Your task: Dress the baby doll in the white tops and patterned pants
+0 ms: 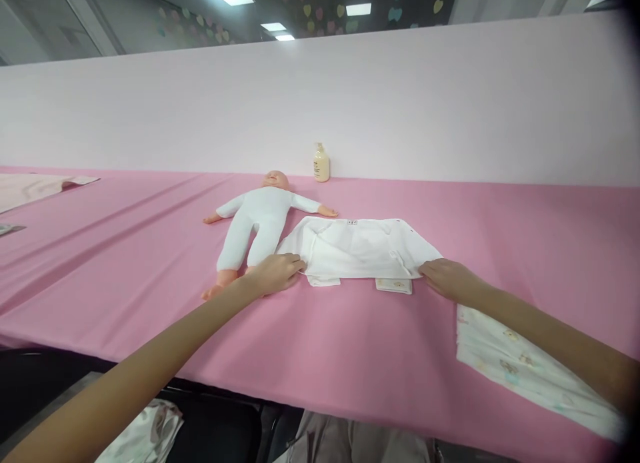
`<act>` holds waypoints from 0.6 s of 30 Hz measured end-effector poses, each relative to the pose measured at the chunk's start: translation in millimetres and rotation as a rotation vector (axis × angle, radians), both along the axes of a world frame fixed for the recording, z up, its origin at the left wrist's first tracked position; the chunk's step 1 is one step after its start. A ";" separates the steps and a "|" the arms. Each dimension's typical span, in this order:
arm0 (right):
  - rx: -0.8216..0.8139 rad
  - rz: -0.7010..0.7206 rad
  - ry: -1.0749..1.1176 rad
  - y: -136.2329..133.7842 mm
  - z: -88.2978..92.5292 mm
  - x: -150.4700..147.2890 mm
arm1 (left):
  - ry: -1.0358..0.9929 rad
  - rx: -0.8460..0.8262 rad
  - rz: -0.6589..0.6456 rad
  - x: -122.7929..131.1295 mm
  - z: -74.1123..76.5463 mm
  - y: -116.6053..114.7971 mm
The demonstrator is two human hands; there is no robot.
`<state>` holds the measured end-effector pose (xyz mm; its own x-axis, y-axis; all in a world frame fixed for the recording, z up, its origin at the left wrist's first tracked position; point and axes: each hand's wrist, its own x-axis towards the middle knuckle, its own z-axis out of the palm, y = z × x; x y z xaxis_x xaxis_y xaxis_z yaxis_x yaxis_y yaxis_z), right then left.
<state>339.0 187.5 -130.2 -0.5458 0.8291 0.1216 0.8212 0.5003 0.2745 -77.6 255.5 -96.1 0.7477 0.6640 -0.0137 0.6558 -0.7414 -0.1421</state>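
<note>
A small white garment (357, 250) lies spread on the pink tabletop, its sleeves reaching out to both sides. Two folded ends, one with a small print, stick out below its lower edge. My left hand (280, 272) has its fingers closed on the garment's lower left corner. At the lower right corner, my right hand (450, 279) pinches the cloth. A baby doll (263, 213) in a white suit lies on its back just left of the garment, its feet partly behind my left hand and forearm.
A cream pump bottle (321, 164) stands at the back against the white wall (320, 103). Printed white cloth (520, 363) lies under my right forearm. Pale pink cloth (30, 188) is at the far left. Black chairs (215, 423) stand below the front edge of the pink table (350, 343).
</note>
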 end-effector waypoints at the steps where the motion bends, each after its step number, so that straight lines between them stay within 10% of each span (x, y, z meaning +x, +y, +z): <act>1: -0.019 -0.010 0.010 -3.5 4.3 -1.7 | -0.002 0.000 -0.004 -1.6 2.3 -4.6; 11: -0.109 -0.041 0.124 -24.5 22.5 -29.2 | -0.064 -0.035 0.038 21.1 29.7 -5.6; 18: -0.073 -0.218 0.312 58.4 16.4 -75.3 | -0.283 -0.115 0.364 98.7 13.1 53.4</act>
